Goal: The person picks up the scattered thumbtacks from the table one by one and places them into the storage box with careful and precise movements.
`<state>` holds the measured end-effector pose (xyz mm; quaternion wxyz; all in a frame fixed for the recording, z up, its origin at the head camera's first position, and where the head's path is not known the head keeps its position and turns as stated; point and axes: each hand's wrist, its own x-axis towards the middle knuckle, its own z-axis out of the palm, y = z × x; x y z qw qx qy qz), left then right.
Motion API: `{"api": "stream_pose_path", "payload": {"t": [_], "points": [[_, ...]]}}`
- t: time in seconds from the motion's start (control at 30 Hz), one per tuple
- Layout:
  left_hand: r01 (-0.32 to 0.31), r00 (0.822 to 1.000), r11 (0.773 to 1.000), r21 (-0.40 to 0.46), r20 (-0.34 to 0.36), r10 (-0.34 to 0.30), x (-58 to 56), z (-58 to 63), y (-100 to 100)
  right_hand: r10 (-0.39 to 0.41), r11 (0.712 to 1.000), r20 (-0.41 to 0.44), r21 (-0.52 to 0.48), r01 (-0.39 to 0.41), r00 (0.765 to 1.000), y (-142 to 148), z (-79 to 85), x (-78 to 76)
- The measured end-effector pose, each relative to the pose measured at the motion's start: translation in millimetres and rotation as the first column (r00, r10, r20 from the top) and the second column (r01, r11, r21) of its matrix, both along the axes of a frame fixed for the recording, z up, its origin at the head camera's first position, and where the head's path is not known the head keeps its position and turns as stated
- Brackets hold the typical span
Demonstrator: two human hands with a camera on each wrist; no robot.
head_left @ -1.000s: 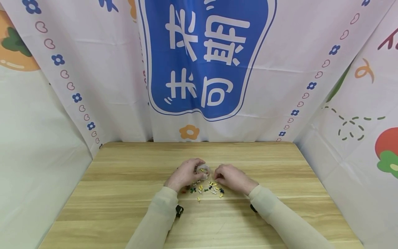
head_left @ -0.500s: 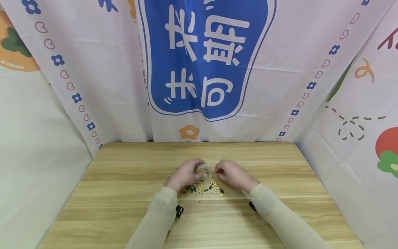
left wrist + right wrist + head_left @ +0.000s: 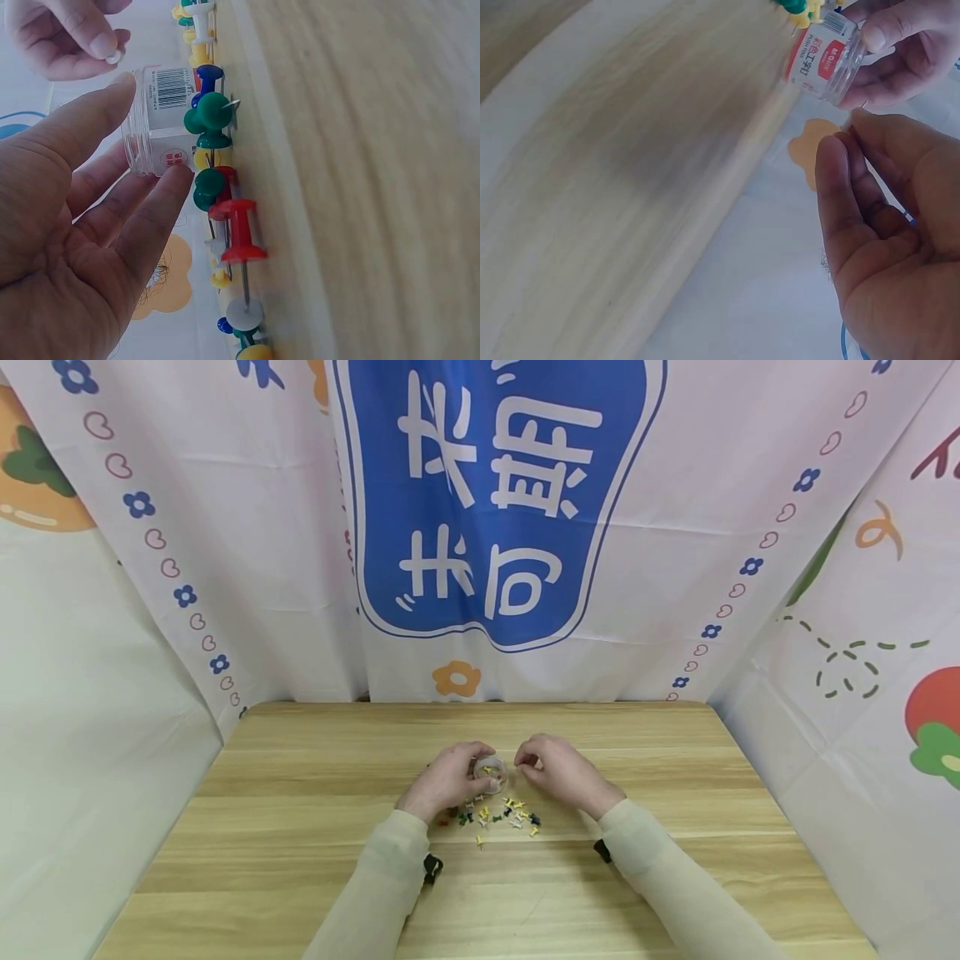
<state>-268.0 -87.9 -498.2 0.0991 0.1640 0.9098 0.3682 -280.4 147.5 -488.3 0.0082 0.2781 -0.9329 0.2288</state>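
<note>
My left hand [image 3: 448, 778] curls its thumb and fingers round a clear jar [image 3: 492, 775] that stands upright on the table. A printed label [image 3: 819, 58] wraps the jar, and a few pins show inside through the open top. My right hand [image 3: 564, 773] hovers just right of the jar. Between its thumb and fingertips it pinches a push pin [image 3: 114, 57]; the pin's white head shows in the left wrist view and its needle in the right wrist view. Loose push pins [image 3: 483, 815] in yellow, white, green, blue and red lie in front of the jar.
The wooden table [image 3: 315, 827] extends on all sides of the hands. A printed curtain [image 3: 285, 577] hangs along its back edge, with more white cloth [image 3: 795, 760] at the sides. One yellow push pin [image 3: 480, 841] lies nearest the front of the scatter.
My right hand has risen from beside the loose push pins and moved slightly farther back, level with the jar's mouth. The left hand and jar stay where they were.
</note>
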Motion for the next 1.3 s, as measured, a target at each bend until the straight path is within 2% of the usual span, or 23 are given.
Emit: {"api": "stream_pose_path", "payload": {"t": [0.27, 0.57, 0.77, 1.03, 1.3], "points": [[0.004, 1.000, 1.000, 0.008, 0.010, -0.004, -0.7, -0.5, 0, -0.012, 1.000, -0.011, -0.025, 0.012, 1.000, -10, 1.7, -1.6], [0.007, 1.000, 1.000, 0.004, 0.005, -0.007, -0.8, -0.8, -1, 0.001, 0.997, 0.055, -0.074, 0.003, 0.998, -25, 1.3, -3.3], [0.009, 1.000, 1.000, -0.011, 0.006, -0.009, -1.7, -2.0, -1, 0.006, 0.996, 0.063, -0.088, -0.001, 0.998, -30, -1.5, -4.2], [0.007, 1.000, 1.000, 0.000, 0.005, -0.007, -1.7, -2.8, -1, 0.007, 0.996, 0.074, -0.087, 0.000, 0.997, -28, 2.8, -2.2], [0.004, 1.000, 1.000, 0.002, 0.011, -0.004, -1.4, -2.1, 0, 0.009, 0.999, 0.036, -0.045, -0.008, 0.999, -19, 7.8, 3.5]]}}
